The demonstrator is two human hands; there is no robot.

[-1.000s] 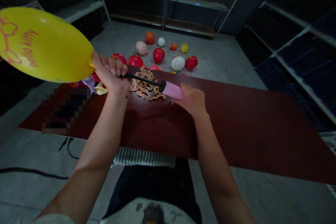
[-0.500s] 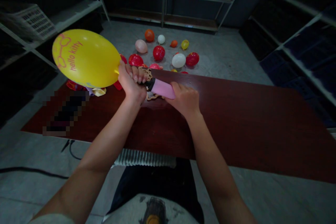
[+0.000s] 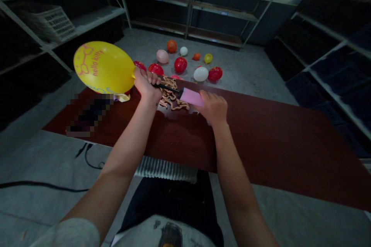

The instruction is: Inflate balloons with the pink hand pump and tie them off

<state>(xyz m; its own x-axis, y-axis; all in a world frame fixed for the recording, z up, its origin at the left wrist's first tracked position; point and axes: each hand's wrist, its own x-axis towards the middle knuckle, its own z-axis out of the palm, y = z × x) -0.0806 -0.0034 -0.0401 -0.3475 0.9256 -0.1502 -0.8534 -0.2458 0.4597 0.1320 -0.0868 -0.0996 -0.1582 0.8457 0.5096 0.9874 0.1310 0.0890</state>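
A pink hand pump with a black rod stretches between my two hands above the table. My left hand is closed around the neck of an inflated yellow balloon, printed "hello kitty", and the pump's front end; the nozzle is hidden by the fingers. The pink body's right end sits in my closed right hand. Beneath the pump, a tangle of tan wavy pieces lies on the dark red-brown table. Limp balloons rest on the tabletop under the yellow one.
Several inflated balloons, among them a red one and a white one, lie on the floor beyond the table. A blurred dark object is on the table's left part. Metal shelves line the room. A black cable crosses the floor.
The pump has been drawn out: more of its black rod shows between my hands, with the right hand farther from the left. My view has tilted up slightly.
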